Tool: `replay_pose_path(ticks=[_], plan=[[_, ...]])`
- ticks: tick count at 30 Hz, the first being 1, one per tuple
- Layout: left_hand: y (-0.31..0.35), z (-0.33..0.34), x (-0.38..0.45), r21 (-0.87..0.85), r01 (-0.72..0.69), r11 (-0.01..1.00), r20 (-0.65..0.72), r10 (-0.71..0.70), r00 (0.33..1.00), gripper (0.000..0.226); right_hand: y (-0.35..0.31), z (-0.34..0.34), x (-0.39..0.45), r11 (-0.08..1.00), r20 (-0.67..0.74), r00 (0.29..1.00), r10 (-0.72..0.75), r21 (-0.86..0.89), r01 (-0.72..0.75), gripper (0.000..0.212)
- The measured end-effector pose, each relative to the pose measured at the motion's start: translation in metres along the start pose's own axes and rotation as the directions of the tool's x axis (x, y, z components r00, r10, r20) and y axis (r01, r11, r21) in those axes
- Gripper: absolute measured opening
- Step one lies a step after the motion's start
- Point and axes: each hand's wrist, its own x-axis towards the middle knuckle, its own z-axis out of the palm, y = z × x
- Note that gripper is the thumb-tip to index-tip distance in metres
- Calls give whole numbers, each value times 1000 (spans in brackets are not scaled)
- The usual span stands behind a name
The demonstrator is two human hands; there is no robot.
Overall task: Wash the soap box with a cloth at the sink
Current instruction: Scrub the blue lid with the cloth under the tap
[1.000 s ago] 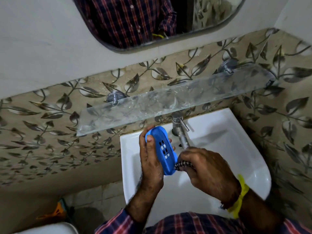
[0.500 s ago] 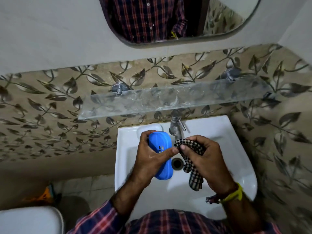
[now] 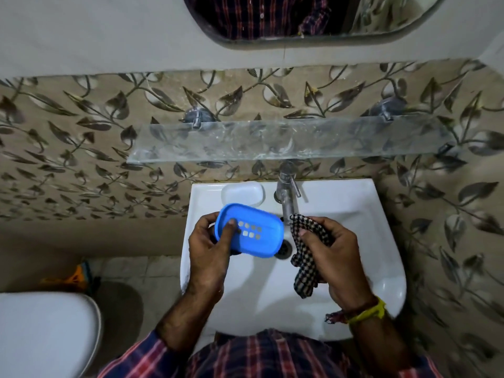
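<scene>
A blue plastic soap box [image 3: 261, 236] with small drain holes lies face up over the white sink [image 3: 381, 268]. My left hand [image 3: 210, 249] grips its left end, thumb resting inside the tray. My right hand [image 3: 335, 255] is closed on a black-and-white checked cloth [image 3: 302, 266], which hangs down over the basin just right of the box. Cloth and box are apart. A steel tap [image 3: 286, 192] stands behind them; no water stream is visible.
A moulded soap recess [image 3: 242, 193] sits at the sink's back left. A glass shelf [image 3: 286, 140] juts out above the tap, with a mirror [image 3: 300, 20] higher up. A white toilet lid [image 3: 46, 334] is at lower left. Leaf-patterned tiles cover the walls.
The soap box has turned from upright on its edge to lying flat with its inside facing up. The cloth has come away from the box to the right.
</scene>
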Motion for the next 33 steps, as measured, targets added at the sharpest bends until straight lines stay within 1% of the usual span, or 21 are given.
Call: replay_pose_path(ticks=[3,6,11,15,19,22,25,27,30,33], plan=[[2,0,-6,44,-8,999,7,8,1000,19,0,-1,0,1000,9,1000,0,-5,0,19],[7,2,-10,55,-33,998,23,32,999,23,-2,-4,3,999,-18,999,-28,-21,28,20],[13,2,-15,70,-105,992,67,100,993,26,-10,-10,6,999,-3,999,-43,21,43,10],[17,-1,-17,56,-117,991,63,114,991,26,-14,-11,7,999,-4,1000,-29,44,29,4],[25,-5,-13,18,-142,990,66,141,988,24,-14,-6,12,999,11,1000,-14,50,13,8],[40,-4,-4,-42,-181,983,74,183,980,35,-13,0,15,998,32,999,-26,53,24,8],[60,2,8,-77,-231,970,128,240,962,49,-12,8,18,998,46,999,-23,60,20,6],[73,8,21,-79,-224,971,138,233,963,54,-12,11,20,997,52,999,-16,76,12,3],[91,20,44,-82,-185,979,148,196,969,50,-13,16,21,997,52,999,-2,78,-2,8],[103,34,64,-75,-141,987,177,152,972,54,-16,21,26,998,26,1000,-11,68,9,12]])
